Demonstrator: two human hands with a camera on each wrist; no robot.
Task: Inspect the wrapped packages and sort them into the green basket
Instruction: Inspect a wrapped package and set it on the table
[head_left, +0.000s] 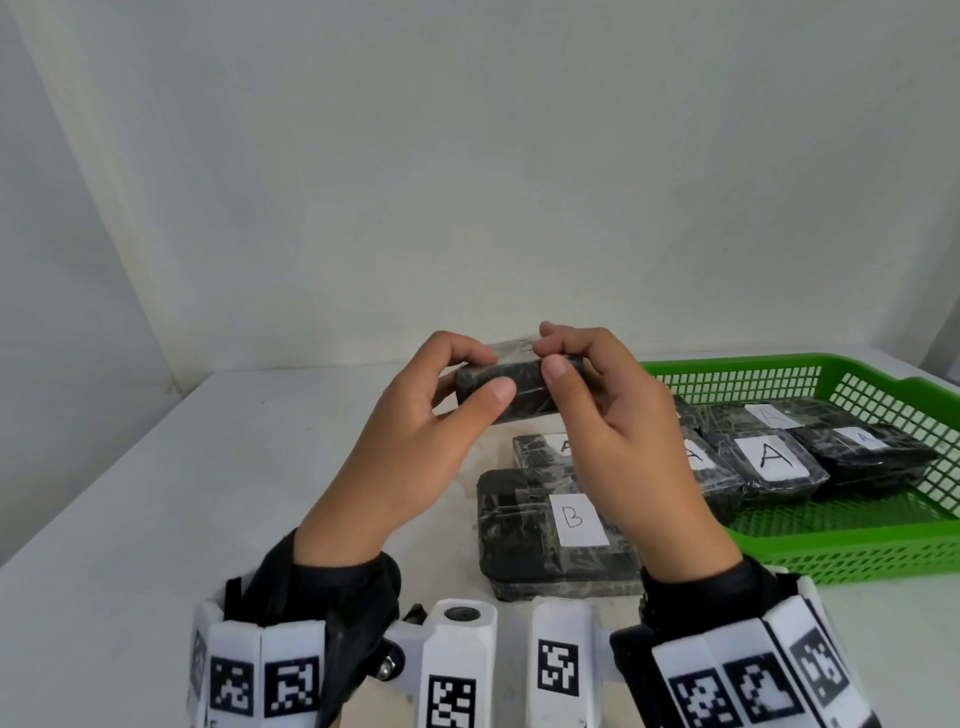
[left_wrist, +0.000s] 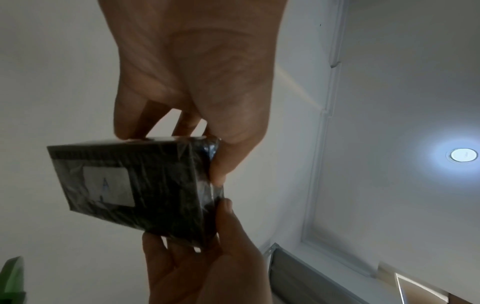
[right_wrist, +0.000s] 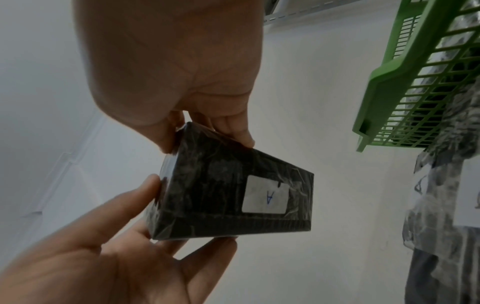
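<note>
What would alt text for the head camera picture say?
Two hands, left hand and right hand, hold a black wrapped package above a white table. A B-labelled package lies below; A-labelled ones fill a green basket.

A white table (head_left: 156, 493) stands against plain white walls (head_left: 467, 156); a round ceiling light (left_wrist: 463, 155) glows.

black wrapped package (head_left: 511, 387) labelled A, held above table, green basket (head_left: 883, 551) holding A packages
</note>
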